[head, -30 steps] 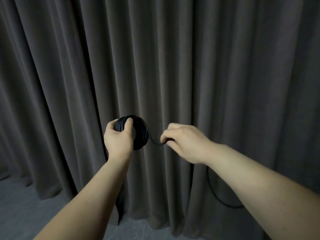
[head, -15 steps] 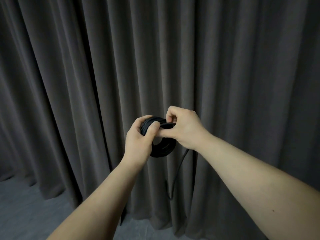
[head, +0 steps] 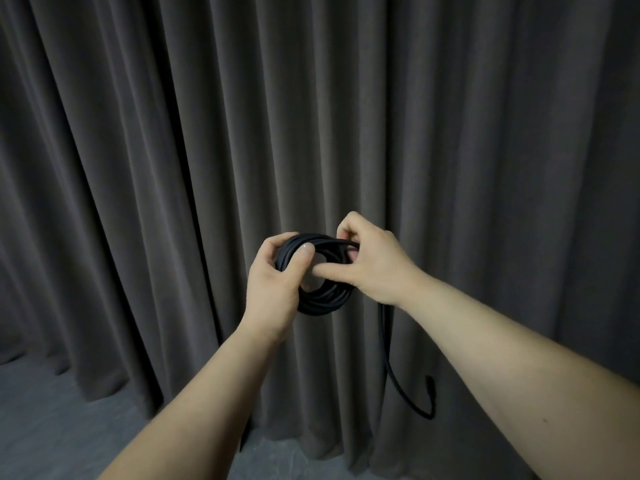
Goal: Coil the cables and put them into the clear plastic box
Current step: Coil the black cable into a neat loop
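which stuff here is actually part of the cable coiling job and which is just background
Part of the job:
- black cable coil
- loose cable tail hanging below it
- left hand gripping the coil
- right hand pinching a strand at the top

Just background:
- grey curtain
- grey floor

The clear box is not in view.

both hands (head: 273, 278) (head: 372, 268) raised, fingers curled, touching.
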`<state>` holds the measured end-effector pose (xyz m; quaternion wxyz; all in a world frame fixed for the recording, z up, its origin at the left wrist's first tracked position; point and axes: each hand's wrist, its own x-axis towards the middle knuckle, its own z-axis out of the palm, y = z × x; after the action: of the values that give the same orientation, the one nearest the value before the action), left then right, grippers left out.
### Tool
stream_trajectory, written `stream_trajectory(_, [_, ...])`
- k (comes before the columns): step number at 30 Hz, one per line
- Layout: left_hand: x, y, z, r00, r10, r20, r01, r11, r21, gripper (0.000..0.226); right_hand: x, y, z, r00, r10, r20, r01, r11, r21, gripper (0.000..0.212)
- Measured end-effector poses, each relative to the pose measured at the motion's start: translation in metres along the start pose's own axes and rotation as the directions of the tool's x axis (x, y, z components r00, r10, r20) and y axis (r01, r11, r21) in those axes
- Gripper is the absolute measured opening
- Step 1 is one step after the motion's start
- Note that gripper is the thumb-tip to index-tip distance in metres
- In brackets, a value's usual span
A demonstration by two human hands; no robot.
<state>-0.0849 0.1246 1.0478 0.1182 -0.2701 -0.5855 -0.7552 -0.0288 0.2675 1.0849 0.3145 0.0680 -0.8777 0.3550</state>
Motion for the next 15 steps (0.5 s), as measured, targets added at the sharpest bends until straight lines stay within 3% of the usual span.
stream_trajectory(3, [0.004,-0.002,-0.004,0.994,0.019,-0.112,-0.017,1.0,0.013,0.037,-0.003,0.009,0.004,0.999,0.028,-0.017,-0.025,0.991,0.132,0.034])
stream_trajectory(6, [0.007,0.0,-0.003,0.987,0.017,-0.157,-0.015,1.0,0.009,0.046,-0.008,0.011,0.012,0.994,0.056,-0.099,-0.054,0.998,0.025,0.033])
stream_trajectory(11, [0.004,0.005,0.002,0.991,0.011,-0.136,-0.005,0.999,0.045,0.031,-0.008,0.006,0.026,0.991,0.117,-0.068,-0.124,0.987,-0.106,0.069])
stream_trajectory(15, [0.001,0.007,0.001,0.995,0.042,-0.092,-0.035,0.996,0.078,0.031,-0.009,0.003,0.026,0.997,0.071,-0.034,-0.075,0.982,-0.176,0.062])
